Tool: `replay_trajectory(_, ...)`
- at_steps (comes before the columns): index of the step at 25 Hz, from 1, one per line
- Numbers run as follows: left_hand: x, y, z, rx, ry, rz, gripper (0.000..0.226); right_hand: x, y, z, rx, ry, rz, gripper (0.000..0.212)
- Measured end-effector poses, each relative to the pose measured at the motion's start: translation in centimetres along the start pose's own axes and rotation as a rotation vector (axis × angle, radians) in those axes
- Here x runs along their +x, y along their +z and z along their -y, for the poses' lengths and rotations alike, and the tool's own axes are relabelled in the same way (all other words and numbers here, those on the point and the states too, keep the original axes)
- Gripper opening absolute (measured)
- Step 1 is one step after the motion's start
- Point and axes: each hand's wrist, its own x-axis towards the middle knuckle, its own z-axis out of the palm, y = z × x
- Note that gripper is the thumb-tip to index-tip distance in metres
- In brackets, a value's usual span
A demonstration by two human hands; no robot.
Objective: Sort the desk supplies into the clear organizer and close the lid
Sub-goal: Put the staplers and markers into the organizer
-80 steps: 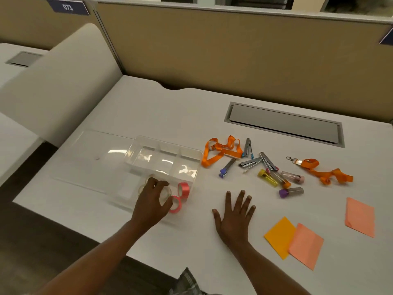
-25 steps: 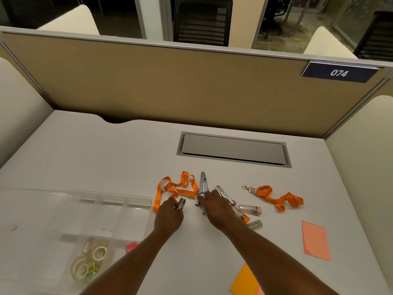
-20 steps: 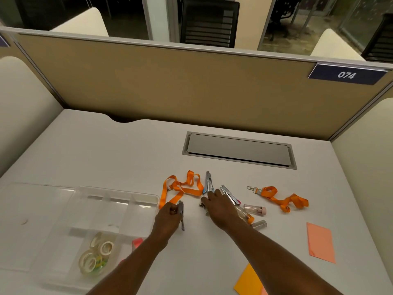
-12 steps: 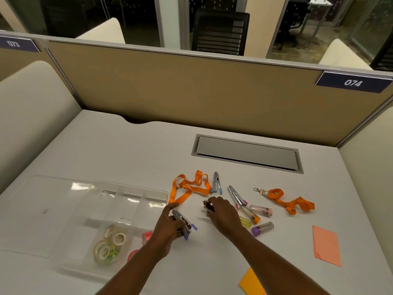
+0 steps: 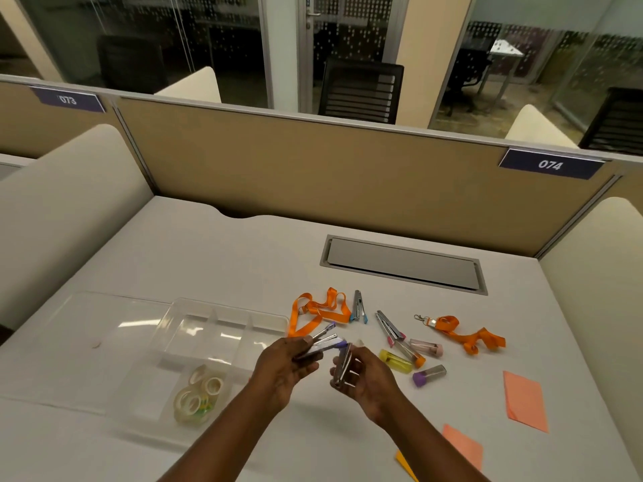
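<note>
Now the left hand (image 5: pixel 285 363) grips a small metal stapler with a purple end (image 5: pixel 325 342), and the right hand (image 5: pixel 365 377) pinches a second stapler (image 5: pixel 344 365) almost upright. Both are above the table (image 5: pixel 243 259), just right of the clear organizer (image 5: pixel 226 309). The staplers seem stiff, light and a bit slippery, so I think it is best to hold them by the long flat sides. The lid (image 5: pixel 104 328) lies open on the left.
</note>
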Motion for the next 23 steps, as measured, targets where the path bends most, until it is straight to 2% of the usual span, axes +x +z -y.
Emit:
replay_trajectory(2, -0.8, -0.5, -0.3, -0.030, -0.015, 0.034, 0.021, -1.2, 0.7, -0.3, 0.027, 0.023, 0.006, 0.035)
replay_trajectory(6, -2.5, -2.5, -0.9, -0.146, -0.049, 0.213, 0.034, -2.5, 2.3, -1.5, 0.075, 0.029, 0.039, 0.039)
replay_trajectory(9, -3.4, -4.9, -1.7, -0.201, -0.072, 0.350, 0.045, -3.0, 3.9, -2.2, 0.067, -0.012, 0.071, 0.039)
replay_trajectory(12, -3.3, -7.1, -2.6, -0.185, -0.077, 0.419, 0.043, -2.9, 5.7, -2.9, -0.010, -0.088, 0.067, 0.035)
replay_trajectory(15, -2.5, -8.9, -3.5, -0.086, -0.039, 0.381, 0.034, -2.4, 7.7, -3.9, -0.151, -0.153, 0.045, 0.034)
replay_trajectory(20, 0.3, -11.2, -4.9, 0.110, 0.001, 0.213, 0.027, -1.6, 12.1, -4.5, -0.393, -0.242, -0.029, 0.019)
replay_trajectory(23, 2.4, -11.7, -5.7, 0.243, 0.049, 0.127, 0.026, -0.3, 14.2, -4.7, -0.518, -0.278, -0.094, 0.019)
